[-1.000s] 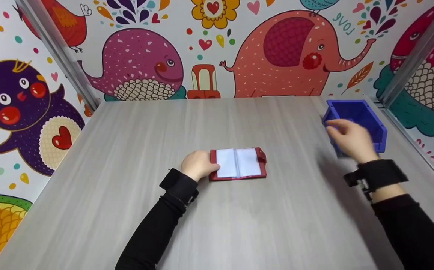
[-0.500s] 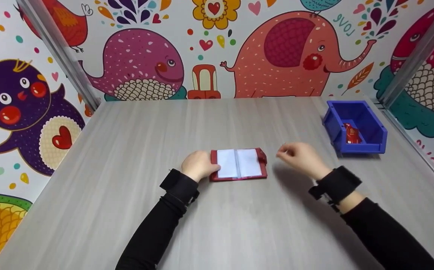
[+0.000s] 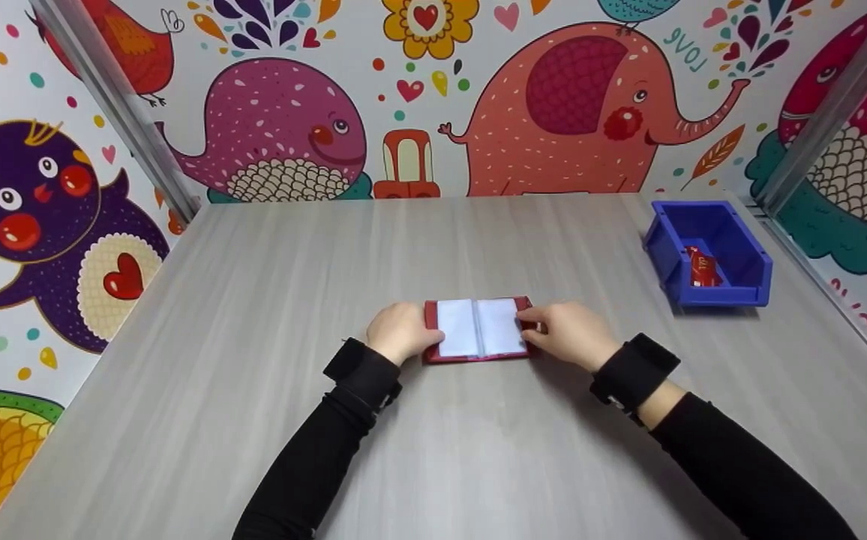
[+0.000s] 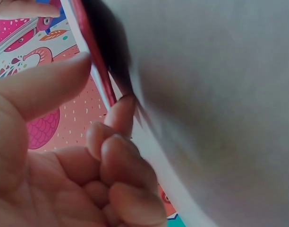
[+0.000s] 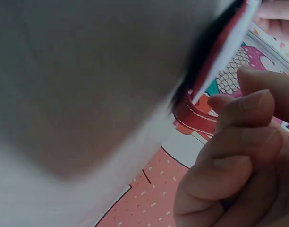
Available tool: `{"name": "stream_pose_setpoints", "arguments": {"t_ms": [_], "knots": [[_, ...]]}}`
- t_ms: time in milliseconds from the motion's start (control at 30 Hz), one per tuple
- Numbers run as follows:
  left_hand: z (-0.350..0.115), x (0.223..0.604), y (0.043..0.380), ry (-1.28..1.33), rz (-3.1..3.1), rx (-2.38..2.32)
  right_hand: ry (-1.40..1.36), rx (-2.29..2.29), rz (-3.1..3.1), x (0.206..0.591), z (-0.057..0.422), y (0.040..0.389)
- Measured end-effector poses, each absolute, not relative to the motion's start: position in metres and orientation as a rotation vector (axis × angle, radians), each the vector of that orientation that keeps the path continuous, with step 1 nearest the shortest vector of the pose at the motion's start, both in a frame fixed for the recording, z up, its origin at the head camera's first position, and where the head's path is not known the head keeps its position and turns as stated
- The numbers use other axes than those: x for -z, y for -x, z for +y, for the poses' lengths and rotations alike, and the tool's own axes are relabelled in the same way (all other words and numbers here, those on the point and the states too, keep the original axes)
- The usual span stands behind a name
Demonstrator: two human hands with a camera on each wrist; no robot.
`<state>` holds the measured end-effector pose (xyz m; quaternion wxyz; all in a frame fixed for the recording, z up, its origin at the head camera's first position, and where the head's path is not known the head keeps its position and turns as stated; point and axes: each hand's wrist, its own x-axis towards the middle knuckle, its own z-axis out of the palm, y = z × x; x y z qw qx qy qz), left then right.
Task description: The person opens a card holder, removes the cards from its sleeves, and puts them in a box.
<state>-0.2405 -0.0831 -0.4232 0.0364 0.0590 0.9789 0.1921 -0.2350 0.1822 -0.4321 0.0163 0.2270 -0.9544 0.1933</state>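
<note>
A small red card holder (image 3: 478, 330) lies spread flat on the table, its white pages or sleeves facing up. My left hand (image 3: 397, 331) pinches its left edge; in the left wrist view the thumb (image 4: 64, 78) is on top and a fingertip (image 4: 122, 113) tucks under the red cover. My right hand (image 3: 572, 332) is at the right edge, its fingertips overlapping the page in the head view. In the right wrist view, its thumb and forefinger stand apart beside the stitched red strap (image 5: 194, 116), the other fingers loosely curled.
A blue open-front bin (image 3: 726, 296) stands at the back right of the wood-grain table (image 3: 433, 450), with a red packet or card (image 3: 703, 268) inside. Walls with printed cartoon animals (image 3: 568, 112) close off the back and sides.
My right hand has come away from the blue bin, leftward to the card holder's right edge, uncovering the red item inside the bin. The left hand keeps its pinch, and the holder has barely shifted.
</note>
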Motion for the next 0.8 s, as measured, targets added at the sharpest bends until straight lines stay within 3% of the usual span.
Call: {"name": "stream_pose_setpoints", "arguments": {"t_ms": [800], "knots": [[-0.079, 0.425, 0.243, -0.202, 3.016, -0.507, -0.778, -0.352, -2.976, 0.433, 0.169, 0.232]]}}
